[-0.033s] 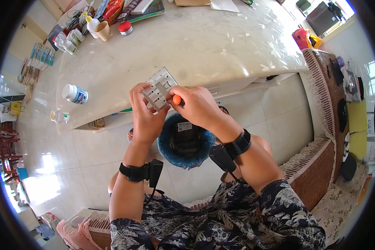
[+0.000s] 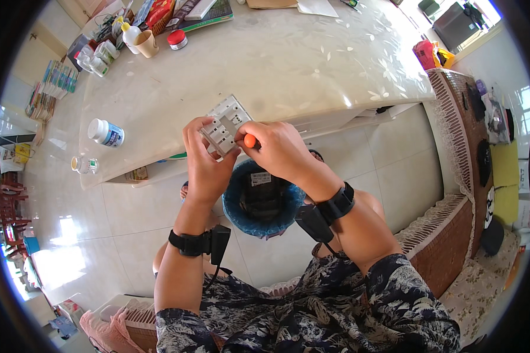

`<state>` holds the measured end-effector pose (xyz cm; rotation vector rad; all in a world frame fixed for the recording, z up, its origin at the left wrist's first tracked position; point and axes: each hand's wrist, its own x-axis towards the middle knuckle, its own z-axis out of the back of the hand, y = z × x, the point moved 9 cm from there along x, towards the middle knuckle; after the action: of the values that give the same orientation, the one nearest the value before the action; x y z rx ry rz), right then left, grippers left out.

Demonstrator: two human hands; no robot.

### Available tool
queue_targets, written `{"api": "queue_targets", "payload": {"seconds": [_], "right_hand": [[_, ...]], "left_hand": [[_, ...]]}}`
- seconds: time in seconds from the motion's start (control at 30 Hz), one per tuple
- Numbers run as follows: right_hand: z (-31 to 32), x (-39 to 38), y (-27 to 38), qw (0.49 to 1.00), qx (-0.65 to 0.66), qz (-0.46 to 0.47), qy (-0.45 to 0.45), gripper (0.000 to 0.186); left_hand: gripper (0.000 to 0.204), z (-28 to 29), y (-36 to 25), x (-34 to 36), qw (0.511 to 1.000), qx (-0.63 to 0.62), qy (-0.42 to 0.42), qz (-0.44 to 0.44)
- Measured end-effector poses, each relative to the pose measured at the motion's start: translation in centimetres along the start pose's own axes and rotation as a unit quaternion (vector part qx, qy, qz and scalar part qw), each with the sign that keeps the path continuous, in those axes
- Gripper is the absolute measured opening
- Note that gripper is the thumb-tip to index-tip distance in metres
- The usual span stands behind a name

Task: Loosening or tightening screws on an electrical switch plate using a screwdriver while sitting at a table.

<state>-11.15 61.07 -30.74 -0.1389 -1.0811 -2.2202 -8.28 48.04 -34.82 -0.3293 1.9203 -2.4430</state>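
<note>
My left hand (image 2: 205, 157) is closed on a white rectangular socket panel (image 2: 221, 130) with rows of small dark holes, gripping its near left side. The panel is tilted, in front of the table's near edge. In my closed right hand (image 2: 275, 145) is a screwdriver (image 2: 250, 140), whose round orange handle end shows; its tip is hidden by the fingers. The right fingers are at the panel's right side. Below both hands stands a bin (image 2: 232, 207) lined with a blue bag, with a dark object (image 2: 261, 199) bearing a white label inside.
A pale table (image 2: 312, 65) spans the space ahead. A white bottle (image 2: 106, 133) and a smaller jar (image 2: 85, 165) stand at its left. Farther back are a red-lidded jar (image 2: 177, 40), a paper cup (image 2: 146, 45) and a pump bottle (image 2: 129, 35). A brown sofa (image 2: 447, 229) lies right.
</note>
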Motion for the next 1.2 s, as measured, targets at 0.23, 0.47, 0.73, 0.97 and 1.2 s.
{"api": "queue_targets", "payload": {"seconds": [0.23, 0.47, 0.73, 0.97, 1.2], "right_hand": [[1.4, 0.3, 0.0, 1.0, 0.005, -0.007, -0.024, 0.012], [2.0, 3.0, -4.0, 0.987, 0.032, -0.14, -0.066, 0.009], [-6.9, 11.0, -10.7, 0.975, -0.072, -0.206, 0.048, 0.016], [-8.5, 13.4, -15.0, 0.958, -0.046, -0.269, 0.084, 0.018], [-6.3, 12.2, -15.0, 0.951, 0.035, -0.298, 0.075, 0.025]], "left_hand": [[0.072, 0.1, -0.1, 0.3, 1.0, -0.022, 0.0, 0.015], [0.076, 4.3, -0.1, 1.1, 0.993, -0.013, -0.113, 0.029], [0.079, 13.6, 2.3, -0.3, 0.949, 0.007, -0.304, 0.083], [0.074, 14.0, 1.7, -0.5, 0.95, -0.074, -0.281, 0.111], [0.077, 13.4, 1.7, -0.3, 0.955, -0.024, -0.275, 0.108]]}}
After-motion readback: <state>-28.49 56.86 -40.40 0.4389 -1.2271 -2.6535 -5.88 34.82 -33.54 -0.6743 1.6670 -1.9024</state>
